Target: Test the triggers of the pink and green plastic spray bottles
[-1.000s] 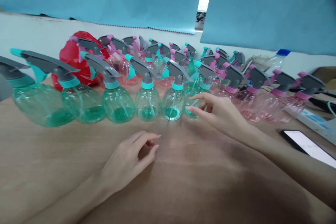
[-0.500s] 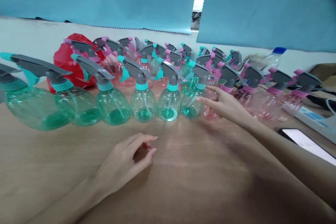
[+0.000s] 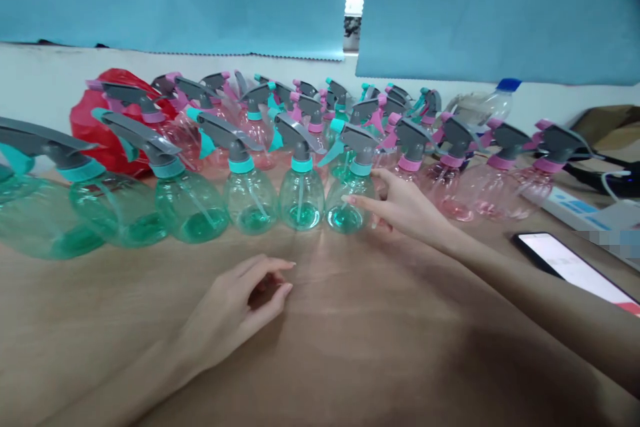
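Note:
A row of clear green spray bottles with grey triggers and teal collars stands along the wooden table (image 3: 350, 347). My right hand (image 3: 400, 207) reaches to the rightmost green bottle (image 3: 347, 197), fingers spread and touching its side, with a pink spray bottle (image 3: 411, 160) right behind the hand. My left hand (image 3: 235, 307) rests on the table in front of the row, fingers loosely curled and apart, holding nothing.
Several pink spray bottles (image 3: 493, 170) continue the row to the right, with more bottles behind. A red bag (image 3: 100, 123) lies at the back left. A lit phone (image 3: 570, 267) and a white power strip (image 3: 585, 210) lie at the right.
My right hand has slid left along the row, from the pink bottle to the side of the rightmost green bottle. The left hand has stayed put; the view has shifted right.

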Demonstrator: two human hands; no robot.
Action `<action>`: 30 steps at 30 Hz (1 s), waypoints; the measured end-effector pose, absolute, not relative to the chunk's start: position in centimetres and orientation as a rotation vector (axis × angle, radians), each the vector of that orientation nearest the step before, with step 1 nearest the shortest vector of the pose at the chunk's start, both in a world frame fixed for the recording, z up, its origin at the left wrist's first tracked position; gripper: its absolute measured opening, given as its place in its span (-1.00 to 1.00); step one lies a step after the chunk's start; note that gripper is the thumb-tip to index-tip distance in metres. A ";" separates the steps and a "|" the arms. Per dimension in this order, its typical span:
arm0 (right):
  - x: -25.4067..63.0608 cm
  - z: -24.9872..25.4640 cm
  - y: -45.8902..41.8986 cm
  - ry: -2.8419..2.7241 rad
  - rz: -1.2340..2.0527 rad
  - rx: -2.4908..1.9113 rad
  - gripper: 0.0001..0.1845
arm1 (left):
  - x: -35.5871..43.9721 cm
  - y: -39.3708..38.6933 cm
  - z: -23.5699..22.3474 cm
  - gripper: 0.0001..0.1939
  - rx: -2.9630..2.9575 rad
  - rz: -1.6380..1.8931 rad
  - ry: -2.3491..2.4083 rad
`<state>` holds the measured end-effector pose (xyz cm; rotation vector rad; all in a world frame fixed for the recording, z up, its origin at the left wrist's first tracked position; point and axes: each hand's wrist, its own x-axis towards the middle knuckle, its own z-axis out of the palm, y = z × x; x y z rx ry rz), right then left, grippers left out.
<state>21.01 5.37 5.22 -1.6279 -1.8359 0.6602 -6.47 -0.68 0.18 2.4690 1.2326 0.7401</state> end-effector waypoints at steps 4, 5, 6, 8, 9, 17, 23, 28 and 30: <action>21.6 5.1 3.7 -1.886 0.557 -1.645 -0.22 | -3.7 -0.2 0.0 -0.79 2.428 0.737 1.241; 21.8 5.1 3.2 -1.905 0.536 -1.646 -0.21 | -2.9 -0.1 -0.2 -0.76 2.400 0.756 1.256; 22.0 5.0 2.7 -1.925 0.517 -1.643 -0.21 | -2.0 0.1 -0.3 -0.69 2.368 0.795 1.263; 22.5 5.0 1.7 -1.966 0.476 -1.634 -0.21 | -0.2 0.4 -0.6 -0.50 2.279 0.899 1.260; 22.7 5.0 1.2 -1.984 0.457 -1.628 -0.21 | 0.7 0.5 -0.7 -0.42 2.239 0.933 1.243; 24.9 5.9 -2.5 -2.107 0.446 -1.518 -0.34 | 5.4 -0.4 -0.3 -0.16 2.128 0.898 0.978; 26.3 6.3 -2.3 -2.147 0.486 -1.235 -0.49 | 5.8 -1.0 -0.3 -0.12 2.185 0.826 0.983; 26.2 6.0 -0.7 -2.024 0.863 -0.870 -0.33 | 5.7 -0.8 -0.1 -0.12 2.240 0.737 0.950; 25.8 5.7 -0.4 -2.015 0.867 -0.862 -0.35 | 5.9 -0.7 0.0 -0.11 2.265 0.713 0.920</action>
